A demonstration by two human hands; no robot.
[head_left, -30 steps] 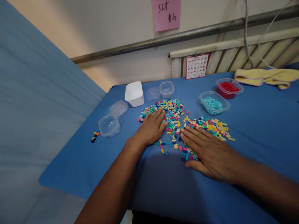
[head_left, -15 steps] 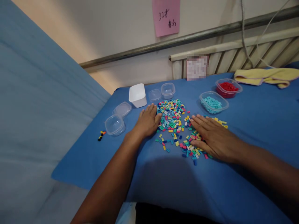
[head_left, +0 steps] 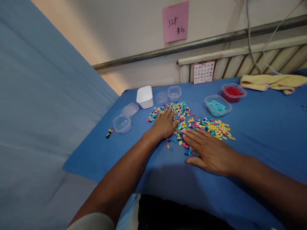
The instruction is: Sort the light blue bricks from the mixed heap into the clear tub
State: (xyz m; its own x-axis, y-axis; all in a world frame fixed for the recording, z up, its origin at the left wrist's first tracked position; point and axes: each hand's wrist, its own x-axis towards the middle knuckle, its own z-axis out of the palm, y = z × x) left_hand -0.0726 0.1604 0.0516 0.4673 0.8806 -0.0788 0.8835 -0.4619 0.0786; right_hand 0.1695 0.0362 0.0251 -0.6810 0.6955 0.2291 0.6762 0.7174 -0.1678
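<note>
My left hand (head_left: 165, 124) lies flat, fingers stretched out, over the left part of a spread of small multicoloured plastic building pieces (head_left: 182, 108). Its palm hides some of them. Also flat, my right hand (head_left: 208, 150) rests on the near edge of the spread, with fingertips pointing to the left hand and thumb apart on the cloth. Yellow and mixed pieces (head_left: 217, 127) lie beyond its knuckles. A few loose pieces (head_left: 170, 145) are scattered just in front of the left hand.
Clear tubs of turquoise pieces (head_left: 217, 108) and red pieces (head_left: 232, 92) stand at right, near a yellow cloth (head_left: 271, 82). At left are a white bin (head_left: 145, 97), an empty clear tub (head_left: 122, 124), a lid (head_left: 130, 109) and a small dark piece cluster (head_left: 109, 133). Behind stands a picture card (head_left: 203, 72).
My left hand has moved from the pile's left edge onto the pieces. My right hand has slid left and nearer to me, uncovering yellow and mixed pieces. The camera view has shifted slightly.
</note>
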